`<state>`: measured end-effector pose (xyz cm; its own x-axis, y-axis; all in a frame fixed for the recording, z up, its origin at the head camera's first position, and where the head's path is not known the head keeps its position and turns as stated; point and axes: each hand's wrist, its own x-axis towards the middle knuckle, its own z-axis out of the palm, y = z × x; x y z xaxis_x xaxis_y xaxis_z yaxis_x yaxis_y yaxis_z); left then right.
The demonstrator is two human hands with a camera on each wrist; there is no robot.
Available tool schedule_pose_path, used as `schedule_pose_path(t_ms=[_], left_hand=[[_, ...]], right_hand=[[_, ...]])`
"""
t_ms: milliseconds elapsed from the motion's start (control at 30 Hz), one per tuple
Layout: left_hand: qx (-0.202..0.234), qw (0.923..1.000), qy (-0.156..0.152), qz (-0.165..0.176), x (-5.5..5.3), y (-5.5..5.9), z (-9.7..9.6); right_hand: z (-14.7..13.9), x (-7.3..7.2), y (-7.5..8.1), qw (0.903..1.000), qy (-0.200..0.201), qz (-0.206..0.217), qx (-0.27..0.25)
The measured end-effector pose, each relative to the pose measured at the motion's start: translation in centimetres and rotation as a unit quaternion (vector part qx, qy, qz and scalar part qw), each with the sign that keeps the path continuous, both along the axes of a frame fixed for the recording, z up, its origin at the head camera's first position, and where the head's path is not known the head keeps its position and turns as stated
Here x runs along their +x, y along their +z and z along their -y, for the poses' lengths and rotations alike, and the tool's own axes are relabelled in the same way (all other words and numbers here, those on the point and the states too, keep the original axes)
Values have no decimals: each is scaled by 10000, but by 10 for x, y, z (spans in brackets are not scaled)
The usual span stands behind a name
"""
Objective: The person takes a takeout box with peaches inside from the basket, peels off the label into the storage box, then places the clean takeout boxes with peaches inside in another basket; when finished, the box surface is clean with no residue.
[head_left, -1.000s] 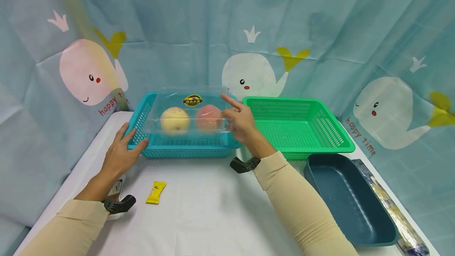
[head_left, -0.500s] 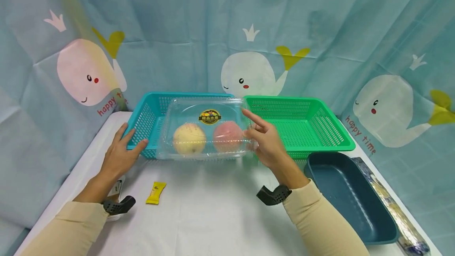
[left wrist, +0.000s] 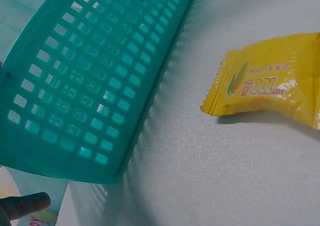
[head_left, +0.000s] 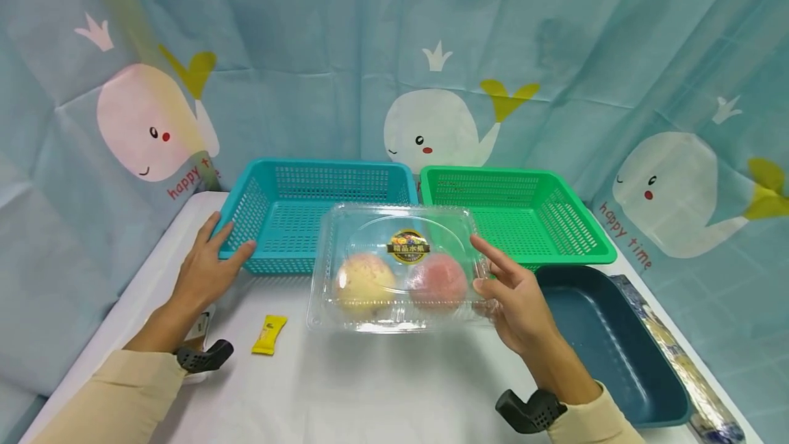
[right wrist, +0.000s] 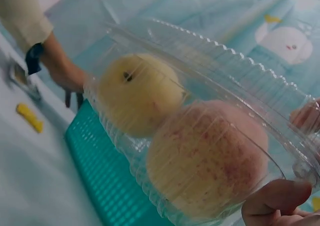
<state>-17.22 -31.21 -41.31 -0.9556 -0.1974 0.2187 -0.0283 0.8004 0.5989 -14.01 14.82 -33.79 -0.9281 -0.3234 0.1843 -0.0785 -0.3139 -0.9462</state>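
My right hand (head_left: 520,307) pinches the right edge of a clear plastic clamshell fruit box (head_left: 394,231), index finger extended. The lidded box is off the table, in front of the baskets. Inside lie a yellow round fruit (head_left: 366,283) and a pinkish-red one (head_left: 437,281), seen close up in the right wrist view. Its lid bears a black and gold label. At the front left corner of a blue perforated basket (head_left: 308,225), my left hand (head_left: 206,266) touches the rim with spread, fairly straight fingers. One of its fingers (left wrist: 30,204) shows beside the basket wall in the left wrist view.
A green basket (head_left: 511,218) stands right of the blue one. In front of it is a dark blue tub (head_left: 607,355), with a long shiny packet (head_left: 684,368) alongside. A small yellow wrapped snack (head_left: 269,334) lies front left. Something partly hidden (head_left: 200,331) sits behind my left wrist.
The right hand has carried the fruit box from above the blue basket toward me and to the right, uncovering the basket's inside. The left hand stays at the basket corner.
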Motion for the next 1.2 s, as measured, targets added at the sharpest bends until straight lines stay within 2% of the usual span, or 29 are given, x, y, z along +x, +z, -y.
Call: schedule_pose_path(t_ms=[233,400,567,1033,1200], left_hand=[[-3,10000,-31,-24,0,1,1],[-26,10000,-29,-27,0,1,1],[-26,10000,-70,-56,-1,2,2],[-29,9999,-128,32,-1,5,4],[-7,9998,-161,95,1,12,2]], right_hand=[[-17,20,-27,9995,217,-142,-169],[-24,26,-49,9985,364,-222,-340],[-27,31,-66,9990,325,-77,-285],[-34,35,-95,9990,445,-21,28],[-36,38,-102,9992,349,6,174]])
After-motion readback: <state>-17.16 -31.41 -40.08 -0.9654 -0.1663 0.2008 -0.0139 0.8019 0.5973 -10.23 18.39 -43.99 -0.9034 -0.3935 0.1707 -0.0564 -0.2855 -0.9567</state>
